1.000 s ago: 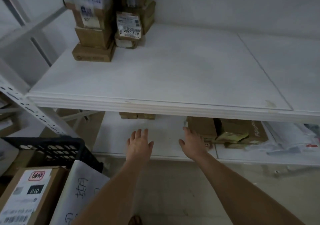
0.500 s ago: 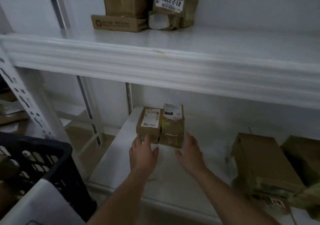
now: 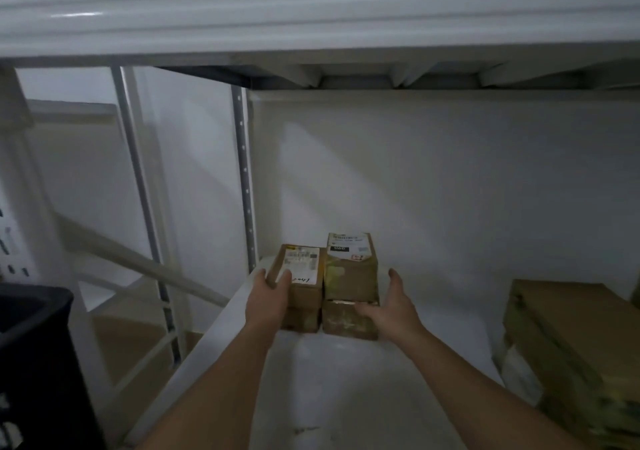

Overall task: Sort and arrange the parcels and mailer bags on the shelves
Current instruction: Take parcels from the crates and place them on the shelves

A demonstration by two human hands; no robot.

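Now reaching deeper: left hand (image 3: 268,297) grasping small parcel (image 3: 300,278), right hand (image 3: 391,306) cupping taped parcel (image 3: 349,276); larger boxes (image 3: 568,338) rightward.

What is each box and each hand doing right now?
Left hand: gripping the left box.
Right hand: open, fingers against the right boxes' side.
Left box: stacked on another, label up.
Right box: stacked, label up, beside the left box.
Big box: lying flat on the right, untouched.
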